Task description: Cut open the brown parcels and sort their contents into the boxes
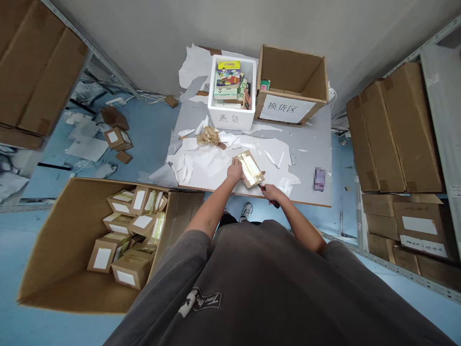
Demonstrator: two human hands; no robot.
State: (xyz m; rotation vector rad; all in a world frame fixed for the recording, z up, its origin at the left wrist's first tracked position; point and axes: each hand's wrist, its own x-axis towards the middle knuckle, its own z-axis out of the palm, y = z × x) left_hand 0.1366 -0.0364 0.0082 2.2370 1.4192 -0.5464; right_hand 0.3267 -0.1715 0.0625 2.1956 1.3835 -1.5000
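Observation:
A small taped cardboard box (249, 168) with a white label lies near the table's front edge, turned at an angle. My left hand (235, 170) grips its left side. Dark-handled, with some red on it, a cutting tool (275, 204) is in my right hand (272, 193); its tip meets the box's lower right corner. The fingers of my right hand are wrapped round the handle. White paper scraps (205, 163) lie under and around the box, and a crumpled ball of brown tape (209, 136) sits behind it to the left.
Behind stand a white foam box (230, 118) with small packages and an open carton (317, 106). A large carton (54, 269) of parcels is at the left. A blurred purple item (319, 179) lies on the table's right. Shelves with cartons flank both sides.

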